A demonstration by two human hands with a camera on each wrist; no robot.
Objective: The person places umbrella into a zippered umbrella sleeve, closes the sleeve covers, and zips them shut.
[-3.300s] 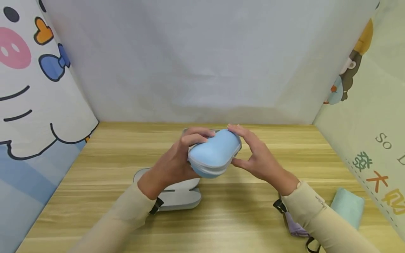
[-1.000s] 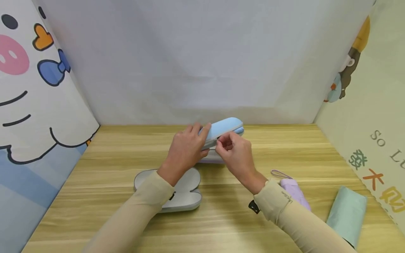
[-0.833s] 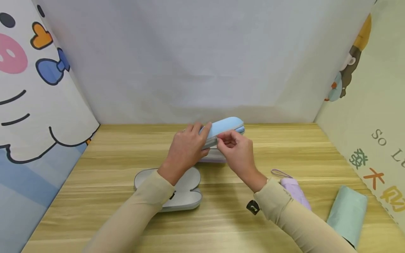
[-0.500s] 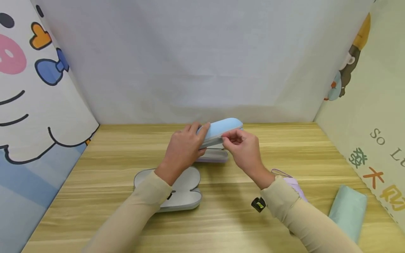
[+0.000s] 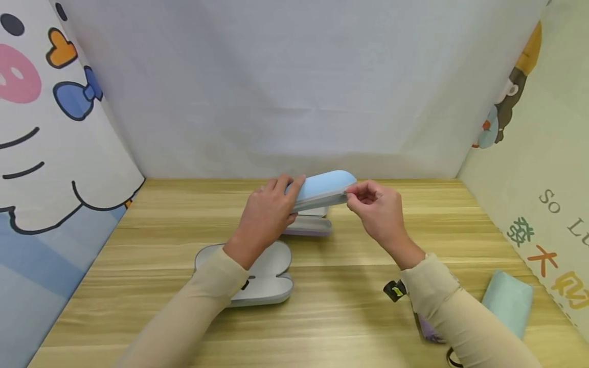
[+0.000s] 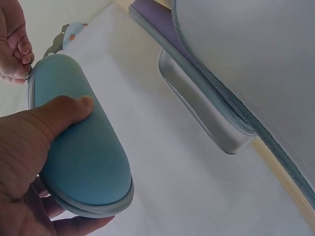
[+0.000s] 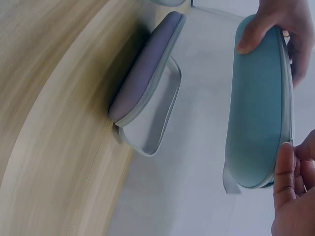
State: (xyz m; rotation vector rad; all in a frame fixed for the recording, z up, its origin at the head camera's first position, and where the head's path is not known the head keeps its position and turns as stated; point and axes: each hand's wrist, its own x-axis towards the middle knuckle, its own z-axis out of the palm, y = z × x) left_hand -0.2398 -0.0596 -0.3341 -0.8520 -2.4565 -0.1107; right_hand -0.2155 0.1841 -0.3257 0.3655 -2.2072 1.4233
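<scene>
A light blue zippered glasses case [image 5: 326, 184] is held up above the table in the head view. My left hand [image 5: 269, 210] grips its left end, with the thumb laid over the blue shell [image 6: 86, 142] in the left wrist view. At the case's right end my right hand [image 5: 379, 210] pinches the zipper pull [image 5: 346, 193] between thumb and forefinger. The seam along the near side looks closed up to that pull. In the right wrist view both hands are on the case [image 7: 258, 108], and a pale tab [image 7: 230, 179] sticks out at its lower end.
Behind the hands stands an open purple case [image 5: 313, 227]. An open grey-lined case [image 5: 264, 291] lies front left, partly under the left sleeve. On the right are a mint folded umbrella [image 5: 511, 301] and a purple one [image 5: 428, 331], mostly covered by the right sleeve.
The case was turned to face its zipped side forward. The right hand has since pulled the zipper rightward from mid-side to the right end, narrowing the gap; the left hand stays on the case.
</scene>
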